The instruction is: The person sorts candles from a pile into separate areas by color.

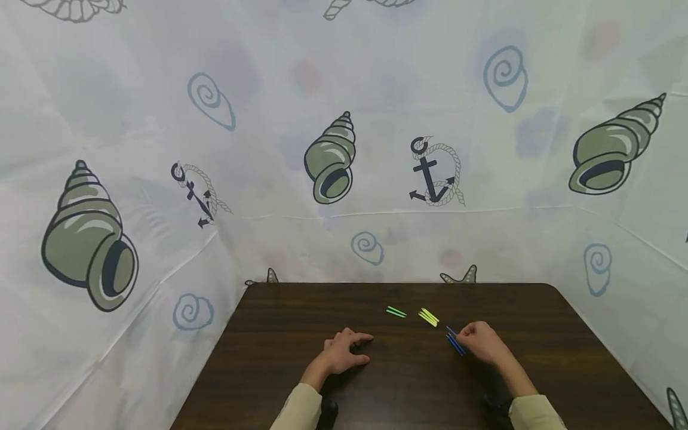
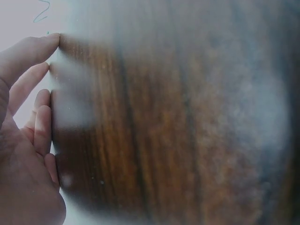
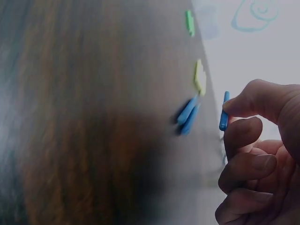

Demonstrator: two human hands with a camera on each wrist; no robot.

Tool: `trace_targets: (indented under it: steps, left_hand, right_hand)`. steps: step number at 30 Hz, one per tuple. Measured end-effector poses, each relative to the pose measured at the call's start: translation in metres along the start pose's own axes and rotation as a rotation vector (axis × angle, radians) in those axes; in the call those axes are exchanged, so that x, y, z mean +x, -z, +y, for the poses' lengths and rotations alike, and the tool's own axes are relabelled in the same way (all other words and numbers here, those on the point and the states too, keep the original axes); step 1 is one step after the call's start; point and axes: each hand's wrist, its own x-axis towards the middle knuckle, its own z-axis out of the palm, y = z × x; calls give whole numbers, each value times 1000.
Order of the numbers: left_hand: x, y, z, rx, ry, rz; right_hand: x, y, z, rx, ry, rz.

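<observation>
Between thumb and forefinger, my right hand point(image 1: 484, 343) pinches a slim blue stick point(image 3: 224, 112); its other fingers are curled in the right wrist view. Two more blue sticks point(image 1: 455, 345) lie side by side on the table just left of that hand. Farther back is a small group of yellow sticks point(image 1: 429, 318), and left of those lie two green sticks point(image 1: 396, 312). My left hand point(image 1: 341, 352) rests on the table left of the sticks, holding nothing, thumb and forefinger spread apart. In the left wrist view its fingertips point(image 2: 54, 42) meet the tabletop.
The dark wood-grain table point(image 1: 301, 304) has rounded far corners. Behind it and along both sides hangs a white cloth point(image 1: 269, 179) printed with shells and anchors. Dark straps or devices show by both sleeves point(image 1: 303, 407).
</observation>
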Motion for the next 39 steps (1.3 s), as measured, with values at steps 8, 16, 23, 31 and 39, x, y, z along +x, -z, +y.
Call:
trace_targets:
  steps: [8,16,23,31,39]
  left_hand:
    - [-7,4,7,-14,-45,0]
    - [-14,7,16,-28,-55,-3]
    - [-7,-3,6,-32,-25,20]
    - [-16,4,23,-23,-24,-3]
    - [-14,5,19,-18,-32,8]
  right_hand:
    - [4,-3,27,-15,-27,6]
    - [3,0,30,1,-78,-25]
    - [0,-2,23,3,-97,8]
    - [-4,-2,22,7,-99,3]
    - [-2,-1,22,32,-71,3]
